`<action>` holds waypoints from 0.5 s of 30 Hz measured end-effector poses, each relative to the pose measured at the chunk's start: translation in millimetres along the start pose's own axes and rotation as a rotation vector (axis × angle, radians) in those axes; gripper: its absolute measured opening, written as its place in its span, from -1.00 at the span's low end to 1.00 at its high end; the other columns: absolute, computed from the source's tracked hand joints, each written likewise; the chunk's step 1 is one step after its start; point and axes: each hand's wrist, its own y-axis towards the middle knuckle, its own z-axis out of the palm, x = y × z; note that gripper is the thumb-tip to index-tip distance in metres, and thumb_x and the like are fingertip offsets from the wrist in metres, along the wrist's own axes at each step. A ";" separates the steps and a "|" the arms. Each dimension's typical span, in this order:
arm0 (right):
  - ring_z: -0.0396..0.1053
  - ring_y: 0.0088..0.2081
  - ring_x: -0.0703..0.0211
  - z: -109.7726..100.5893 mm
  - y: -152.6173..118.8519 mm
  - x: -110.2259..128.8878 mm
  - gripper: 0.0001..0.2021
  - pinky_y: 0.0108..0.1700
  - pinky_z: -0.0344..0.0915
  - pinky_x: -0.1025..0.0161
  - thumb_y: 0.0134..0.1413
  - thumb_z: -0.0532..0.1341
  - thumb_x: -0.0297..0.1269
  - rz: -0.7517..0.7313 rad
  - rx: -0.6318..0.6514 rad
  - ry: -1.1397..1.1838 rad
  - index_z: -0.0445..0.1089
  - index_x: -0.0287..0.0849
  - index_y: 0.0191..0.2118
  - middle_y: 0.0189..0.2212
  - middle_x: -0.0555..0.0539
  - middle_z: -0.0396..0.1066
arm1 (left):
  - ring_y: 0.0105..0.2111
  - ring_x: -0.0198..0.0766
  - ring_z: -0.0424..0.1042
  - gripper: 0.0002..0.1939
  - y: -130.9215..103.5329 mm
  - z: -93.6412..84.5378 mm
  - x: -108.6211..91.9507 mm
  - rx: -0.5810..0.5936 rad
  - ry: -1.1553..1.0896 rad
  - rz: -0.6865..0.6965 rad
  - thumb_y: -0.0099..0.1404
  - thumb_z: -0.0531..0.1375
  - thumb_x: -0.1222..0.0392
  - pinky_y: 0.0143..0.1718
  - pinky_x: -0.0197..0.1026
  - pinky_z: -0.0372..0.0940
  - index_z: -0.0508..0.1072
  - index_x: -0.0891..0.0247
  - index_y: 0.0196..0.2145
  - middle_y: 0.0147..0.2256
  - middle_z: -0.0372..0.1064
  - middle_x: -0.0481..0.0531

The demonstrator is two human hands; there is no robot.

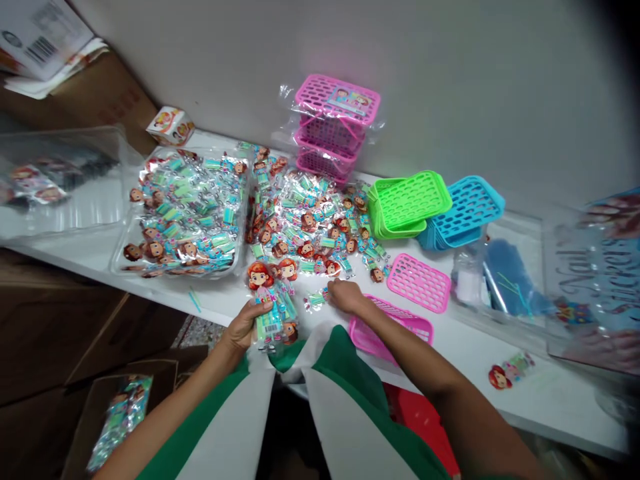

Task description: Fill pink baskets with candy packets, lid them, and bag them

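My left hand (243, 325) holds several doll-printed plastic packets (270, 303) fanned together at the table's front edge. My right hand (343, 295) has its fingers pressed together on the end of a single small packet (315, 300) lying on the white table. Behind both hands spreads a loose pile of similar packets (305, 227). Just under my right forearm sits an open pink basket (375, 340), partly covered by the arm. A flat pink perforated piece (419, 283) lies to its right.
A clear tray (240, 257) heaped with packets is at the left. Wrapped pink baskets (335, 127) stand behind; green baskets (410, 200) and blue baskets (467, 210) are stacked right. Clear bins flank the table. One packet (510, 372) lies far right; cartons (110, 100) stand left.
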 end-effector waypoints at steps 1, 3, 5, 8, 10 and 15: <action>0.35 -0.15 0.07 9.4 7.1 12.9 -0.78 -0.20 0.20 0.27 0.15 0.11 -0.36 -0.041 0.015 -0.022 0.40 -0.19 -0.10 -0.15 -0.20 0.43 | -0.40 -0.07 0.55 -0.65 -1.6 -1.8 -0.2 0.001 -0.008 0.008 0.04 0.30 0.34 -0.26 -0.07 0.46 0.45 0.43 -0.16 -0.34 0.55 0.19; 0.27 -0.01 -0.02 19.5 16.4 26.9 -0.72 -0.08 0.18 0.16 0.18 0.02 -0.46 -0.085 0.014 -0.062 0.36 -0.24 -0.05 -0.07 -0.28 0.37 | -0.38 -0.06 0.55 -0.66 -4.6 -7.0 -0.3 -0.004 -0.028 0.019 0.05 0.29 0.35 -0.25 -0.07 0.46 0.45 0.42 -0.16 -0.33 0.55 0.19; 0.17 0.09 -0.07 20.2 22.2 29.3 -0.71 0.03 0.10 0.07 0.19 -0.01 -0.48 -0.137 0.013 -0.106 0.36 -0.25 -0.06 -0.01 -0.31 0.31 | -0.39 -0.06 0.55 -0.68 -6.6 -13.0 0.0 -0.010 -0.051 0.027 0.06 0.28 0.36 -0.26 -0.07 0.46 0.45 0.43 -0.17 -0.34 0.55 0.19; 0.18 0.10 -0.08 10.8 28.0 19.3 -0.77 0.08 0.05 0.07 0.16 0.06 -0.44 -0.181 0.072 -0.107 0.37 -0.26 -0.10 -0.03 -0.32 0.34 | -0.40 -0.07 0.55 -0.70 -7.9 -19.6 0.6 -0.011 -0.090 0.042 0.07 0.27 0.37 -0.27 -0.07 0.46 0.45 0.43 -0.18 -0.37 0.55 0.18; 0.30 -0.01 -0.04 0.5 29.3 8.5 -0.77 -0.02 0.14 0.16 0.12 0.13 -0.37 -0.160 0.127 -0.062 0.37 -0.26 -0.10 -0.11 -0.28 0.40 | -0.39 -0.06 0.55 -0.70 -8.7 -21.6 0.5 0.004 -0.110 0.050 0.07 0.27 0.38 -0.26 -0.06 0.46 0.45 0.42 -0.17 -0.35 0.55 0.19; 0.40 -0.27 0.19 -36.0 23.3 -2.5 -0.72 -0.30 0.18 0.39 0.14 0.11 -0.31 -0.217 0.221 0.062 0.36 -0.14 -0.03 -0.24 -0.06 0.49 | -0.40 -0.05 0.54 -0.69 -8.4 -15.8 -0.4 0.088 -0.051 0.005 0.07 0.29 0.36 -0.31 -0.06 0.45 0.47 0.42 -0.18 -0.33 0.54 0.20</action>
